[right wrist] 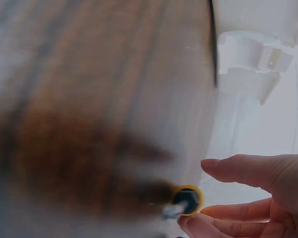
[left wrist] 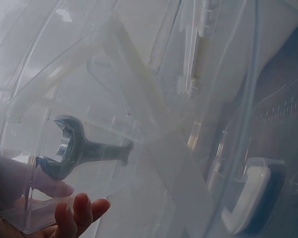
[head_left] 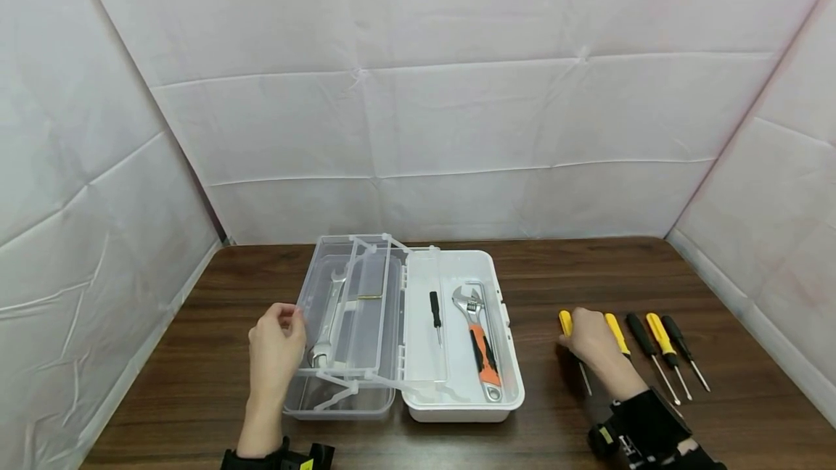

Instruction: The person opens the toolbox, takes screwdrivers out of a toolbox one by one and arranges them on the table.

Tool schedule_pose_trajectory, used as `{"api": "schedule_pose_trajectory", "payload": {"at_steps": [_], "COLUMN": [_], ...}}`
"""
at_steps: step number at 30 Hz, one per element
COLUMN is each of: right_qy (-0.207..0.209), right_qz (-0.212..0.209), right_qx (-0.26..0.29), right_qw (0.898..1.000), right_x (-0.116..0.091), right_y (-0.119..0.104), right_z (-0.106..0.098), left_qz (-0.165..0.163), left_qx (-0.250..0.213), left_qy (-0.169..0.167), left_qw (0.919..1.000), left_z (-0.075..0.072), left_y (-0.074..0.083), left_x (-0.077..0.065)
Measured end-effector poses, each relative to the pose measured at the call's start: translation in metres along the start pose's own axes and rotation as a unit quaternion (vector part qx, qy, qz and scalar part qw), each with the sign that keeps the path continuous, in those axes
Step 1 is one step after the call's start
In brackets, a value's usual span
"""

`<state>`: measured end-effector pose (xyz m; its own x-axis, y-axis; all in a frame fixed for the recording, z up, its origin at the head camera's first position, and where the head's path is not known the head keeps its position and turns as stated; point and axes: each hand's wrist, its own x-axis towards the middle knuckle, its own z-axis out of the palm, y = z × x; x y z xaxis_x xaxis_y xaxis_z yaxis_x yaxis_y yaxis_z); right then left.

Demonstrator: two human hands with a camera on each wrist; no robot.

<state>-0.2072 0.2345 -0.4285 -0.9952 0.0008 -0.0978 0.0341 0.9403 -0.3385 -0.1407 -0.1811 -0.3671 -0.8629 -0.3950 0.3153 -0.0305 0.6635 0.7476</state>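
Note:
My left hand (head_left: 277,347) pinches the near-left edge of the clear toolbox lid (left wrist: 35,218), which stands folded open to the left. Through the clear plastic shows a double-ended wrench (head_left: 329,318). At the right, my right hand (head_left: 588,339) has its fingers about the handle of the leftmost yellow screwdriver (head_left: 565,321). Its shaft points toward me, and its yellow-rimmed black handle end (right wrist: 188,200) shows in the right wrist view, against the fingertips. The thumb's contact with it is hard to make out. Beside that hand lies a second yellow-handled screwdriver (head_left: 614,330), partly covered.
The white toolbox base (head_left: 418,405) holds an orange adjustable wrench (head_left: 483,354) and a hex key (head_left: 488,325). A small black screwdriver (head_left: 435,308) lies on its left side. More screwdrivers (head_left: 662,339) lie on the wooden table (head_left: 522,448). White cloth walls surround it.

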Motion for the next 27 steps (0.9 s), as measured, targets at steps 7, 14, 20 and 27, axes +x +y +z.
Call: {"api": "schedule_pose_trajectory", "payload": {"at_steps": [7, 14, 20, 27], "right_qy": [0.061, 0.068, 0.075, 0.073], "right_qz": [-0.031, -0.087, -0.159, -0.233], "right_qx": [-0.017, -0.011, -0.011, -0.073], "right_qw": [0.997, 0.994, 0.984, 0.967], "right_x": [-0.001, -0.001, 0.0, -0.004], "right_y": [-0.02, -0.063, -0.109, -0.161], "right_z": [-0.016, -0.036, -0.046, -0.047], "left_qz": [0.003, 0.003, 0.002, 0.002], "left_qx": [-0.001, 0.0, -0.001, -0.001], "left_qy": [0.006, 0.01, 0.009, 0.006], "left_qw": [1.0, 0.9999, 1.0, 1.0], "left_z": [0.0, -0.001, -0.001, 0.001], "left_y": [0.0, 0.0, 0.0, -0.001], "left_x": [0.0, 0.0, 0.0, 0.0]}}
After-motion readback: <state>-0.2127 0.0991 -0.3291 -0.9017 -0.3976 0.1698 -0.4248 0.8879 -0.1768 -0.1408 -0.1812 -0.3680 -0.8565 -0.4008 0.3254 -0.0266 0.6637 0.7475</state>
